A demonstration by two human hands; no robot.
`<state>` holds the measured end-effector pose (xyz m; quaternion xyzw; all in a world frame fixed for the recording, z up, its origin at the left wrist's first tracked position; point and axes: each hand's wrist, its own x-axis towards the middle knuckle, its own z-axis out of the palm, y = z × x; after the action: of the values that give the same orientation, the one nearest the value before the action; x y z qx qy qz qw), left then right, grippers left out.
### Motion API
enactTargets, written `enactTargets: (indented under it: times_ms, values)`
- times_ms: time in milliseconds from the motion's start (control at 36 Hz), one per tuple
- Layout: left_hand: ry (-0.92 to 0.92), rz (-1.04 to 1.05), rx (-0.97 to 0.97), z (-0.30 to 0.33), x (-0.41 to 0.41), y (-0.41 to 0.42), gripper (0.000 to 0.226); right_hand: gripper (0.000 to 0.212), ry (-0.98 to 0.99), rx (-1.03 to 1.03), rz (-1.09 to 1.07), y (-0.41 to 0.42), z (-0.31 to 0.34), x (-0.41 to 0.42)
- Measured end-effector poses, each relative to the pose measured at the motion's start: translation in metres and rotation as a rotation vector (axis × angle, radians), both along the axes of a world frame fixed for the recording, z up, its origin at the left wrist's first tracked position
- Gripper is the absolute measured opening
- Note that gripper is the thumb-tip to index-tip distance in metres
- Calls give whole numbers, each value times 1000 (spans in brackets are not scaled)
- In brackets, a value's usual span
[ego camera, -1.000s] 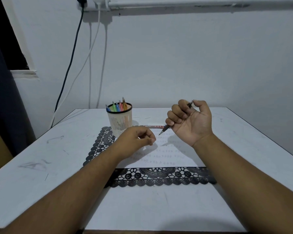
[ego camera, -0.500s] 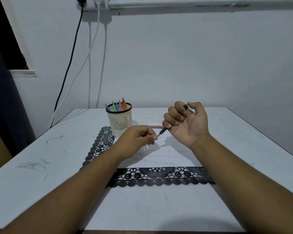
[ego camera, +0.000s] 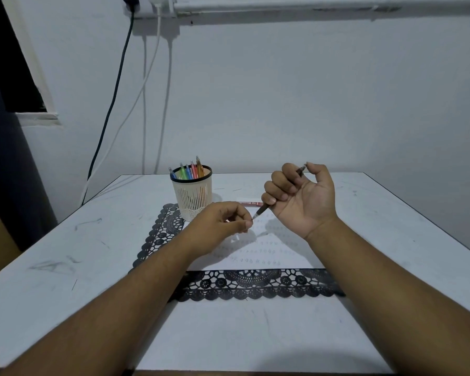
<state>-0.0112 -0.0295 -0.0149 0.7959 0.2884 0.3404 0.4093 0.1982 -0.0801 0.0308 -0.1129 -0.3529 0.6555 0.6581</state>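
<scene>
Brown plastic, slim and tapering to a pale point, the pen sits above the sheet of paper, held off the surface in the right hand. That hand is turned palm up, wrist bent back, its fingers curled round the barrel and the thumb pressing near the top end, so the pen slants down and left. The left hand lies knuckles up just beside the point, thumb and forefinger pinched together right at it; whether they nip the tip itself or some tiny part is too small to tell. The step looks like work on the pen's tip, fitting or freeing something there. The next move probably calls for a steady right grip and a small, straight push or pull along the barrel's line, since any sideways slip would miss so fine a point. A red pen lies on the paper behind, near the pen holder.
</scene>
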Motion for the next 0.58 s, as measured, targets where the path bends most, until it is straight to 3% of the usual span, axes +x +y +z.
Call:
enactTargets:
  times_ms: [111, 583]
  values:
    - [-8, 21, 28, 1, 1, -2, 8, 34, 27, -17, 5, 0, -1, 1]
    - [22, 48, 86, 4, 1, -7, 3, 27, -8, 2, -20, 0, 1, 2]
